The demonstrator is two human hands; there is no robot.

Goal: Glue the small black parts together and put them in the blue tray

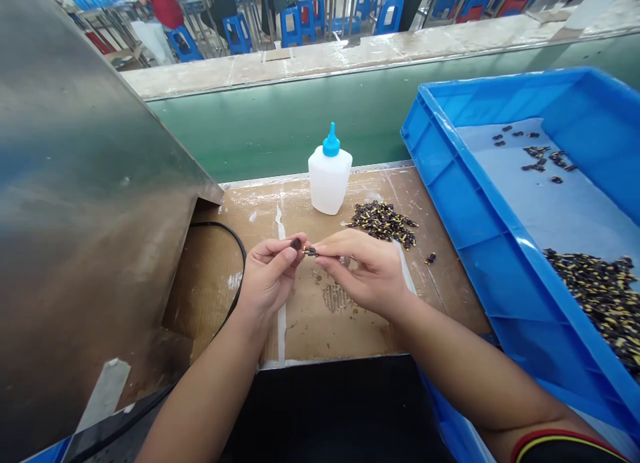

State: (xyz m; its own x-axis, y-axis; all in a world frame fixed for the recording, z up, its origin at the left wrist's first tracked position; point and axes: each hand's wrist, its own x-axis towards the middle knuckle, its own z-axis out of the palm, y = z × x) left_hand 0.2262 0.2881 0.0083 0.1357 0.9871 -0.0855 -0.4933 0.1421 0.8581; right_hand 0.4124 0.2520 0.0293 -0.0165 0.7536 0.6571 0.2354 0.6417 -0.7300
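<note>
Between the thumb and fingers of my left hand [273, 273] is a small dark brown rounded piece [296, 243]. My right hand [365, 266] pinches a small black-and-yellow part [310, 251] close beside it; whether the two pieces touch I cannot tell. Both hands are over the cardboard-covered bench. Just beyond my right hand lies a pile of similar black-and-yellow parts [383, 221], with one loose part [431, 258] to its right. Behind the hands a white squeeze bottle [330, 179] with a blue nozzle cap stands upright.
At the right, a large blue bin [465, 203] holds many black-and-yellow parts [600, 296] and a pale sheet [560, 203]. A metal housing [100, 183] rises at the left, with a black cable [240, 249] beside it. A green barrier [280, 126] runs behind the bench.
</note>
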